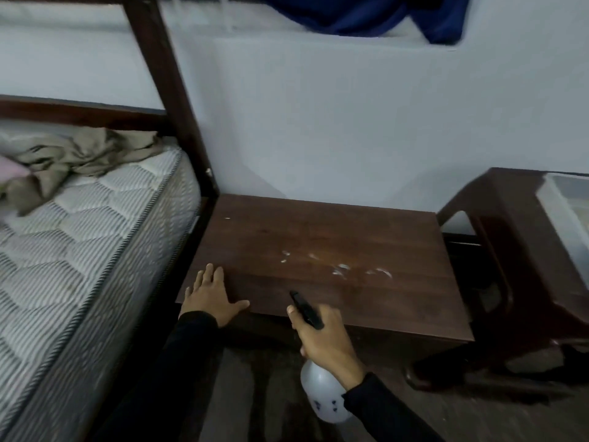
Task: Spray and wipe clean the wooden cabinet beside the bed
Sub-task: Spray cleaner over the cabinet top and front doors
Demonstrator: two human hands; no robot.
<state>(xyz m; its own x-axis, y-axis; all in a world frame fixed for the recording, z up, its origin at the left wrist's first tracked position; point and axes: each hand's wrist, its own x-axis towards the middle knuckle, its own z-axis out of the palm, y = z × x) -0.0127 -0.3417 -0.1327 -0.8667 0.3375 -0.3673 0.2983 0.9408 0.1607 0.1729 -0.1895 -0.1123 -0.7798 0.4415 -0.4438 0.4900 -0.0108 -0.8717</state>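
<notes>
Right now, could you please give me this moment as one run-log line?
left hand: flat on cabinet corner | right hand: grips spray bottle, nozzle over cabinet | white marks: on top, unwiped

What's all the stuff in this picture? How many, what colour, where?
cabinet: one, dark brown wood, centre, beside the bed frame
white smears: several, on the cabinet top, right of middle
spray bottle: one, whitish with black nozzle, in the right hand
bed frame: one, dark brown, left
mattress: one, white-grey quilted, on the bed frame
crumpled cloth: one, beige, on the mattress
blue fabric: one, hanging at top
side table: one, dark brown, right of the cabinet
container: one, translucent, on the side table
left hand: one, black sleeve, flat on the cabinet's front left corner
right hand: one, black sleeve, grips the spray bottle
</notes>
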